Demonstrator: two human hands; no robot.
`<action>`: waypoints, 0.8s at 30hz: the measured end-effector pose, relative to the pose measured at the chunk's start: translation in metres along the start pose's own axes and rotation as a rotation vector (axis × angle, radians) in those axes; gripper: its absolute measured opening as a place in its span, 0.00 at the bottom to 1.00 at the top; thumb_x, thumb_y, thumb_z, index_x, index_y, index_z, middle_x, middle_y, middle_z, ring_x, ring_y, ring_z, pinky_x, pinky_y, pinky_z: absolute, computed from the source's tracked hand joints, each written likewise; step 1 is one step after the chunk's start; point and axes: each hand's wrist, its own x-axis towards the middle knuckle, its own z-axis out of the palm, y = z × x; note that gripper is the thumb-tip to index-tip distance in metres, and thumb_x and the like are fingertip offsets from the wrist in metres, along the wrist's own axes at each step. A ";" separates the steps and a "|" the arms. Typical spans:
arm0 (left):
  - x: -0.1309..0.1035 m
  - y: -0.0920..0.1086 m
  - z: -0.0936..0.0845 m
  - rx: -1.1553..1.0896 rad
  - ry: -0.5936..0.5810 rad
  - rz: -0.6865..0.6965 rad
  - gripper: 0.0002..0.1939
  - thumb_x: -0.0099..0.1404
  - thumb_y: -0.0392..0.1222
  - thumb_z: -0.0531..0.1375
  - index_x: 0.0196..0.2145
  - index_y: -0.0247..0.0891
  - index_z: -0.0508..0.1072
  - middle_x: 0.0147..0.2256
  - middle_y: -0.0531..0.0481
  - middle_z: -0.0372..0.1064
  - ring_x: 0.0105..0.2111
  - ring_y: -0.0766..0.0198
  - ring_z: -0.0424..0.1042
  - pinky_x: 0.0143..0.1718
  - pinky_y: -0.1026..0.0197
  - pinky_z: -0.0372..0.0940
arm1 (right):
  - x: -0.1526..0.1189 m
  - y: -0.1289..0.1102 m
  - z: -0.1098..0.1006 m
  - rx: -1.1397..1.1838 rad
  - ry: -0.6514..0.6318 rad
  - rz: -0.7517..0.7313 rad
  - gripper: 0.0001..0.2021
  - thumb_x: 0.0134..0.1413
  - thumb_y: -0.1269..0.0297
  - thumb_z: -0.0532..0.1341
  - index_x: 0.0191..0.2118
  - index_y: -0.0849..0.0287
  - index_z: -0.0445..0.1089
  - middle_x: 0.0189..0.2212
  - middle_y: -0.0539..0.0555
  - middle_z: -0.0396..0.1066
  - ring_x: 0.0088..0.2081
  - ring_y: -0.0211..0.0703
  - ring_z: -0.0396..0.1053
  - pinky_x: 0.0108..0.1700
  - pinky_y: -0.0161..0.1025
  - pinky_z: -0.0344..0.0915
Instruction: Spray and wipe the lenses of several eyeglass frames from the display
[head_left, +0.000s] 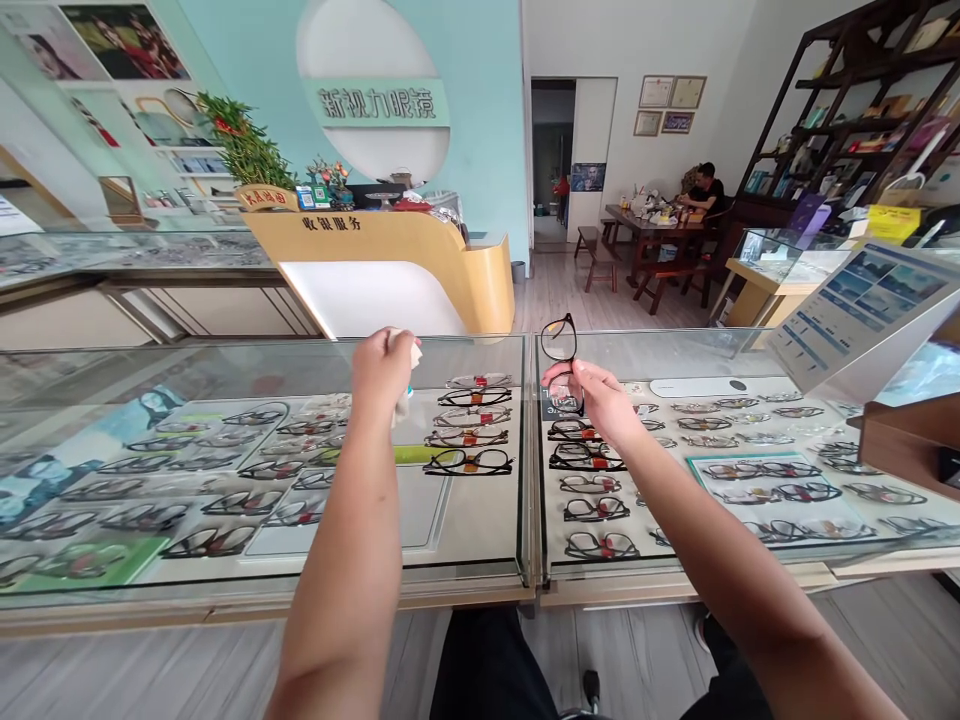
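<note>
Above the glass display case (480, 560), my left hand (381, 368) is closed around a pale cloth (403, 400), part of which hangs below the fingers. My right hand (600, 395) pinches a pair of black-framed glasses (559, 340), held on end with one lens above the other. The two hands are apart. Beneath the glass lie rows of glasses, among them a dark pair (469, 461) between the hands and another black pair (586, 457) under my right hand.
A tilted information board (862, 310) and a brown box (907, 440) stand at the right on the case. Beyond it is a wood-and-white counter (375, 270) with a plant (247, 150). A person (705, 190) sits at a wooden table (652, 222) at the back.
</note>
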 end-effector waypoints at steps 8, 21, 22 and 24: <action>0.021 -0.046 -0.002 0.786 -0.473 -0.170 0.15 0.66 0.50 0.63 0.43 0.37 0.81 0.49 0.30 0.84 0.49 0.37 0.81 0.45 0.50 0.69 | -0.002 -0.004 -0.003 0.021 -0.093 0.023 0.26 0.65 0.33 0.69 0.38 0.54 0.86 0.41 0.58 0.84 0.40 0.48 0.74 0.46 0.44 0.69; -0.023 -0.002 0.023 0.430 -0.184 0.450 0.22 0.78 0.50 0.56 0.61 0.39 0.78 0.62 0.32 0.80 0.65 0.37 0.77 0.66 0.36 0.70 | -0.002 -0.012 -0.003 -0.057 -0.096 0.048 0.30 0.65 0.30 0.66 0.35 0.54 0.86 0.36 0.58 0.83 0.37 0.49 0.71 0.44 0.45 0.68; -0.033 0.006 0.031 0.297 -0.137 0.632 0.26 0.78 0.52 0.58 0.66 0.39 0.75 0.66 0.32 0.77 0.68 0.39 0.74 0.71 0.37 0.67 | -0.002 -0.012 -0.004 -0.074 -0.107 0.047 0.29 0.65 0.30 0.66 0.35 0.54 0.87 0.36 0.58 0.84 0.37 0.49 0.72 0.45 0.45 0.68; -0.053 0.018 0.045 0.144 -0.141 0.877 0.38 0.74 0.57 0.64 0.74 0.39 0.67 0.72 0.32 0.70 0.72 0.39 0.69 0.75 0.36 0.62 | -0.001 -0.011 -0.006 -0.113 -0.126 0.042 0.29 0.65 0.30 0.66 0.35 0.53 0.87 0.36 0.57 0.84 0.38 0.50 0.72 0.46 0.46 0.69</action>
